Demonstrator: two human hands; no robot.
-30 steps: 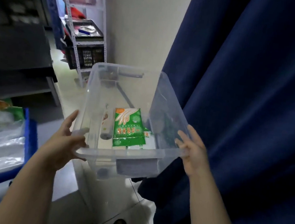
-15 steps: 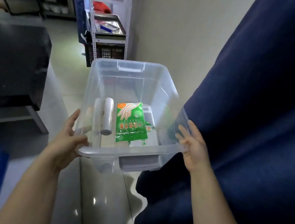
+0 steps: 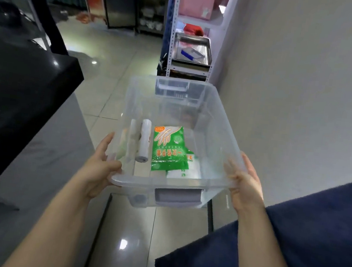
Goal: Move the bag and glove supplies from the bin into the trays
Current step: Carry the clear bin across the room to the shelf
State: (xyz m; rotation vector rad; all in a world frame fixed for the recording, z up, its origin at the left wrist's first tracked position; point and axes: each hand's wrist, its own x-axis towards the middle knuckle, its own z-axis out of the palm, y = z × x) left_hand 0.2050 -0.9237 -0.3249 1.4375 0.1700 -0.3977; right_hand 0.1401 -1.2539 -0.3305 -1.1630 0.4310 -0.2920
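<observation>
I hold a clear plastic bin in the air in front of me. My left hand grips its near left rim and my right hand grips its near right rim. On the bin's floor lies a green glove packet with a hand drawn on it. A second green and white packet sits partly under it. Left of the packets lie a white bag roll and a paler roll beside it.
A black table stands at the left. A white shelf rack with a metal tray stands ahead against the pale wall. A dark blue curtain hangs at the lower right. The floor is glossy tile.
The view has swung left and away from the blue curtain toward the open floor and shelf rack. The blue tray at the left has left the view. Both hands keep their hold on the bin.
</observation>
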